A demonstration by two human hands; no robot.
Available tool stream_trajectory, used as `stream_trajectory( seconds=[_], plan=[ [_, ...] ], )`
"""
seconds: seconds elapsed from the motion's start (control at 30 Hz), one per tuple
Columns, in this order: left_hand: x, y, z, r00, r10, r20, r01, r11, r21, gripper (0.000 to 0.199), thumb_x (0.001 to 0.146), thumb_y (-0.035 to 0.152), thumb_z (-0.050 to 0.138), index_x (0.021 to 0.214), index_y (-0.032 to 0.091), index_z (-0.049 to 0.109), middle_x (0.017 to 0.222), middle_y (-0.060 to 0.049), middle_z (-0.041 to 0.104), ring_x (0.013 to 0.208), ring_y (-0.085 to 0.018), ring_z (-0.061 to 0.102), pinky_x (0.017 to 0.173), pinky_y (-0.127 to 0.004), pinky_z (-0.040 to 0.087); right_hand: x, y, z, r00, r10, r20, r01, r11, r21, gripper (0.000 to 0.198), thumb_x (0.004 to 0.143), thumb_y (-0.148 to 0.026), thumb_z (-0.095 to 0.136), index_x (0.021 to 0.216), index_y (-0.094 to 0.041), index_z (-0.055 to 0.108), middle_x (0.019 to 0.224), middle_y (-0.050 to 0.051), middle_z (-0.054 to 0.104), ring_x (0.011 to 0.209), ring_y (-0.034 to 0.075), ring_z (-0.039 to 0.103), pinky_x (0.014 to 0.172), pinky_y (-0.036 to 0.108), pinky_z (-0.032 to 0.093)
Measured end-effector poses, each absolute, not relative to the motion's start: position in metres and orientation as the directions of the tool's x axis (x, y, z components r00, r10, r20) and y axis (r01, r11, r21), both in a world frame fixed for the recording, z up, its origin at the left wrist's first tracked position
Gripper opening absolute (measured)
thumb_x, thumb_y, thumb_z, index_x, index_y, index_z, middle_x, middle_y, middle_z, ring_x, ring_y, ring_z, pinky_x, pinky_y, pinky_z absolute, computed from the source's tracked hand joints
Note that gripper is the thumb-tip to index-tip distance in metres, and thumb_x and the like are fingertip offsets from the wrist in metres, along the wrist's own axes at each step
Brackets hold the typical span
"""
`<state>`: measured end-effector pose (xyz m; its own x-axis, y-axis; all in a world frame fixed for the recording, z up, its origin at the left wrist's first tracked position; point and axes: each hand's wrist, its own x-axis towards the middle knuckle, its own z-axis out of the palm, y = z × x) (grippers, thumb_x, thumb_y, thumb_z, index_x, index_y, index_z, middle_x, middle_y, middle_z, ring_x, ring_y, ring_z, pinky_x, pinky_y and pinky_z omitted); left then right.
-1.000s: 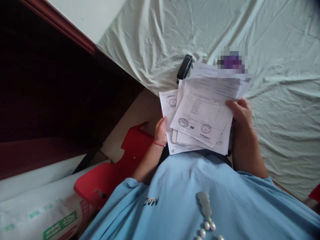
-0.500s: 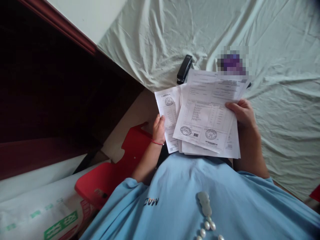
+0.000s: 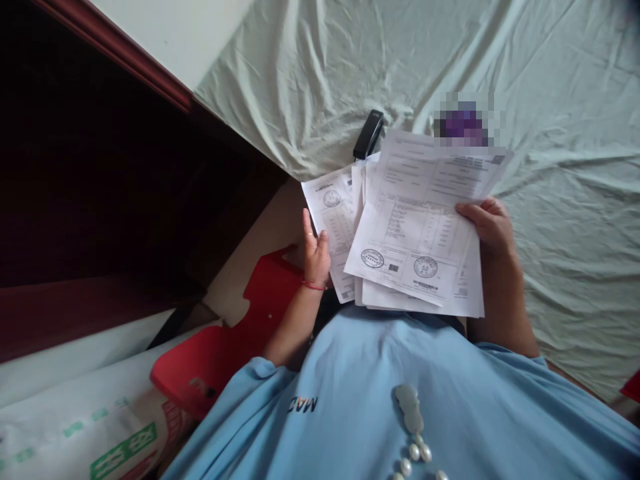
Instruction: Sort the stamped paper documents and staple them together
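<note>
A fanned stack of printed paper sheets [image 3: 410,227] with round and oval stamps is held over my lap. At its right edge, my right hand [image 3: 493,223] grips the sheets, thumb on top and fingers partly hidden behind. My left hand [image 3: 316,257] is at the edge of the leftmost sheet [image 3: 333,217]. Its thumb lies at the paper's edge, and the index finger points up beside it; the other fingers are mostly hidden. Just beyond the papers, a black stapler [image 3: 369,135] lies on the pale green cloth, its near end partly covered by the sheets.
The wrinkled pale green cloth [image 3: 565,220] spreads ahead and to the right. A blurred-out purple item [image 3: 463,127] lies past the papers. On the left are a red plastic chair [image 3: 235,340], a white printed sack [image 3: 60,427] and dark furniture [image 3: 100,167].
My left index finger has lifted and straightened away from the sheet. The left sheets have fanned out slightly further left, and the top sheets have shifted a little up and right with my right hand.
</note>
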<state>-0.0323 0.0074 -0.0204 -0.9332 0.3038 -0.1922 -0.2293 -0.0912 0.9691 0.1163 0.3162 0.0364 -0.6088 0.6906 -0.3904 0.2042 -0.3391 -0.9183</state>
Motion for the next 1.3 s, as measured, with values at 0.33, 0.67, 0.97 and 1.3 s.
stream_trajectory(
  seconds=[0.33,0.67,0.97,1.3],
  plan=[
    [-0.028,0.004,-0.027,-0.91,0.314,-0.271,-0.287,-0.005,0.958,0.058,0.086,0.066,0.087,0.128,0.027,0.082,0.139,-0.011,0.079,0.139,-0.032,0.07,0.123,-0.042,0.052,0.117,0.319,0.035,-0.593,0.732,-0.337,0.144,-0.316,-0.938,0.018,0.061,-0.03,0.082,0.076,-0.027,0.072,0.092,0.006,0.085,0.101,0.036,0.081,0.093,0.05,0.066],
    [-0.013,0.029,-0.018,-0.803,0.422,-0.421,-0.504,-0.104,0.857,0.052,0.076,0.068,0.093,0.096,0.02,0.084,0.1,-0.007,0.086,0.106,-0.029,0.08,0.098,-0.039,0.062,0.116,0.31,0.034,-0.702,0.6,-0.384,0.189,-0.363,-0.913,0.028,0.065,-0.036,0.092,0.087,-0.025,0.078,0.099,0.007,0.086,0.092,0.03,0.08,0.09,0.047,0.068],
    [-0.023,0.03,-0.032,-0.809,0.349,-0.474,-0.542,-0.128,0.831,0.059,0.055,0.059,0.107,0.083,0.019,0.074,0.08,0.002,0.077,0.072,-0.014,0.069,0.072,-0.026,0.055,0.119,0.319,0.007,-0.768,0.592,-0.245,0.188,-0.157,-0.97,0.03,0.078,-0.045,0.093,0.1,-0.028,0.082,0.094,0.006,0.082,0.088,0.03,0.08,0.073,0.045,0.069],
    [-0.037,0.024,-0.039,-0.865,0.302,-0.4,-0.456,-0.144,0.878,0.062,0.062,0.062,0.104,0.085,0.022,0.063,0.079,0.005,0.068,0.072,-0.012,0.063,0.07,-0.024,0.052,0.122,0.33,-0.01,-0.685,0.724,-0.085,0.133,0.01,-0.991,0.019,0.079,-0.04,0.088,0.097,-0.033,0.085,0.096,0.0,0.083,0.076,0.021,0.075,0.07,0.036,0.065]
  ],
)
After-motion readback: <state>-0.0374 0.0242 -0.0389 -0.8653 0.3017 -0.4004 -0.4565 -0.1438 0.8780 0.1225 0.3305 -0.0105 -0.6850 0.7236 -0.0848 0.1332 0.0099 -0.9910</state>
